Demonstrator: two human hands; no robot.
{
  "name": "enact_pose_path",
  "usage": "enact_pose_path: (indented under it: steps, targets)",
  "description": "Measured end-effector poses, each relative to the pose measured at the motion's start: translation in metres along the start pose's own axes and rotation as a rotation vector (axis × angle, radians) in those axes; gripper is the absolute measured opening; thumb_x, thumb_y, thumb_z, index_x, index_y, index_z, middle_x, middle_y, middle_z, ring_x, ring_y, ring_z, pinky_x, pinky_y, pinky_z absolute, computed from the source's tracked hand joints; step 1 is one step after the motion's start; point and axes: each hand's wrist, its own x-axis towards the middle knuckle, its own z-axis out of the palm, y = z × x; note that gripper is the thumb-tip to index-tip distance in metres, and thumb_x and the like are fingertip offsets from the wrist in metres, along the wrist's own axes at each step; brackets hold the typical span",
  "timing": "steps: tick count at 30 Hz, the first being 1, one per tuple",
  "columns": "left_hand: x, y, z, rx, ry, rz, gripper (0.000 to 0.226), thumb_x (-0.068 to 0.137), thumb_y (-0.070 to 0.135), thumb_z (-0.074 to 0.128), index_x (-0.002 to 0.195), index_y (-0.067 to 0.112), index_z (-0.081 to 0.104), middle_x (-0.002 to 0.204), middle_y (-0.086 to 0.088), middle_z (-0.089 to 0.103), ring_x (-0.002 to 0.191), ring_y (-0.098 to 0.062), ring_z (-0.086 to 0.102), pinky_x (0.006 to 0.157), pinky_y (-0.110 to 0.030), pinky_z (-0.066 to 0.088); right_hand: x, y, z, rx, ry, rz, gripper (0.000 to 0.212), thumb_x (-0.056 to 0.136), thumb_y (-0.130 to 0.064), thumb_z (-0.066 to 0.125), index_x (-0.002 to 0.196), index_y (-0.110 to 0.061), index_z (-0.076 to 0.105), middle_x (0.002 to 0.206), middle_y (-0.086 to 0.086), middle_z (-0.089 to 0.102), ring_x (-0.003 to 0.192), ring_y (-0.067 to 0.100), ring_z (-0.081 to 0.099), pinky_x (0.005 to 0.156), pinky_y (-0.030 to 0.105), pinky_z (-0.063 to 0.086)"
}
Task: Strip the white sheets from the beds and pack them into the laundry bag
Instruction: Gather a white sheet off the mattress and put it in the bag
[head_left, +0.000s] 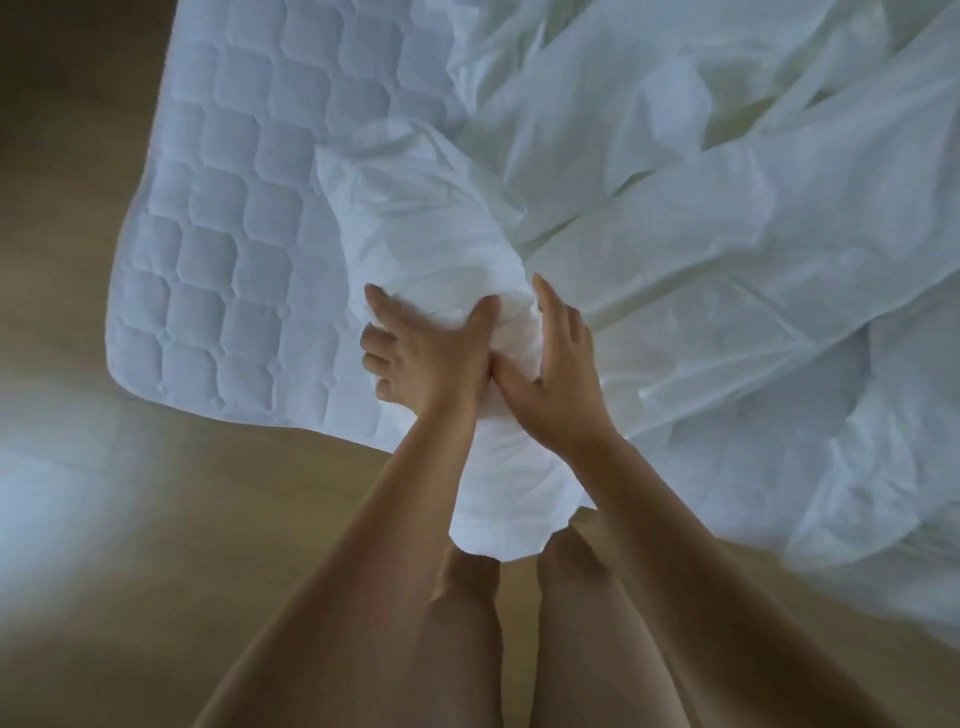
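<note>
A white sheet (701, 270) lies crumpled over the right part of the bed, and a bunched length of it runs down between my forearms past the bed's front edge. My left hand (421, 353) grips that bunch from the left, thumb on top and fingers curled around it. From the right, my right hand (558, 374) holds the same bunch, fingers straighter along the cloth and thumb pressed into it. The quilted white mattress (228, 249) is bare on the left side. No laundry bag is in view.
Wooden floor (130, 519) surrounds the bed's near corner, with a bright patch of light at the left. My bare legs (519, 623) stand close to the bed's front edge. More loose sheet hangs over the edge at the right.
</note>
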Motion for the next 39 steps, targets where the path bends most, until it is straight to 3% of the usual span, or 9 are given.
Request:
enact_pose_path:
  steps: [5,10,14,18,20,23,29,34,39]
  targets:
    - [0.003,0.014,-0.004,0.009,-0.165,0.024,0.098,0.078,0.052,0.065,0.152,0.030,0.004,0.150,-0.006,0.020,0.136,-0.027,0.021,0.109,-0.043,0.020,0.013,0.021,-0.036,-0.110,-0.282,0.152,0.095,0.075,-0.052,0.071,0.151,-0.024,0.021,0.152,0.001,0.030,0.139,0.021,0.029,0.111,0.036,0.027]
    - [-0.012,0.023,-0.018,0.161,-0.461,0.361,0.074,0.089,0.038,0.055,0.150,0.041,0.012,0.143,-0.004,0.025,0.135,-0.027,0.023,0.103,-0.037,0.027,-0.004,-0.003,-0.049,-0.111,-0.037,0.064,0.073,0.086,-0.022,0.059,0.149,-0.017,0.024,0.151,0.006,0.029,0.138,0.025,0.027,0.108,0.033,0.027]
    - [-0.021,0.063,0.002,0.432,-0.482,0.550,0.062,0.094,0.048,0.042,0.150,0.034,0.019,0.151,-0.005,0.024,0.140,-0.025,0.022,0.109,-0.045,0.018,-0.018,-0.005,-0.039,-0.352,-0.135,0.136,0.117,0.071,-0.058,0.070,0.151,-0.026,-0.010,0.160,0.003,-0.012,0.147,0.025,-0.006,0.115,0.048,0.016]
    - [-0.025,0.081,0.023,0.119,-0.698,0.618,0.033,0.087,0.038,0.054,0.120,0.034,0.054,0.131,-0.003,0.052,0.125,-0.016,0.046,0.106,-0.035,0.035,0.018,0.028,-0.073,-0.246,-0.057,0.218,0.130,0.055,-0.064,0.078,0.152,-0.029,-0.002,0.159,0.003,0.007,0.145,0.026,0.013,0.113,0.047,0.027]
    - [-0.027,0.075,0.028,-0.025,-0.563,0.729,0.041,0.088,0.026,0.058,0.129,0.022,0.053,0.130,0.000,0.054,0.112,-0.004,0.048,0.099,-0.017,0.038,0.033,0.044,-0.102,-0.164,-0.086,0.217,0.131,0.046,-0.061,0.083,0.151,-0.029,0.012,0.154,0.002,0.024,0.140,0.024,0.026,0.112,0.044,0.030]
    - [-0.021,0.053,0.046,0.198,-0.186,0.998,0.065,0.084,0.040,0.061,0.144,0.021,0.041,0.148,-0.003,0.039,0.134,-0.015,0.031,0.110,-0.033,0.024,0.049,0.063,-0.141,-0.177,-0.082,0.218,0.127,0.041,-0.062,0.085,0.149,-0.027,0.028,0.147,0.004,0.038,0.135,0.024,0.036,0.111,0.041,0.031]
    - [-0.025,0.057,0.083,0.035,-0.259,0.543,0.120,0.070,0.056,0.075,0.152,0.031,-0.008,0.158,-0.009,-0.016,0.147,-0.027,-0.008,0.116,-0.046,0.013,0.026,0.048,-0.135,-0.234,0.157,-0.019,0.082,0.078,-0.035,0.061,0.149,-0.014,0.026,0.147,0.013,0.035,0.133,0.034,0.032,0.108,0.041,0.028]
    - [-0.036,0.089,0.101,-0.075,-0.214,0.347,0.135,0.059,0.053,0.085,0.152,0.024,-0.009,0.157,-0.003,-0.002,0.145,-0.024,0.008,0.118,-0.037,0.019,0.008,0.044,-0.116,-0.457,-0.006,-0.003,0.116,0.071,-0.058,0.069,0.152,-0.026,-0.008,0.158,0.011,-0.015,0.145,0.030,-0.014,0.114,0.051,0.010]
    - [-0.051,0.100,0.106,-0.144,-0.248,0.469,0.094,0.075,0.032,0.079,0.150,0.021,0.023,0.148,-0.001,0.022,0.134,-0.013,0.030,0.112,-0.030,0.031,0.061,0.076,-0.174,-0.278,-0.137,0.052,0.131,0.053,-0.056,0.085,0.152,-0.032,0.002,0.160,0.005,0.000,0.146,0.026,0.004,0.114,0.053,0.022]
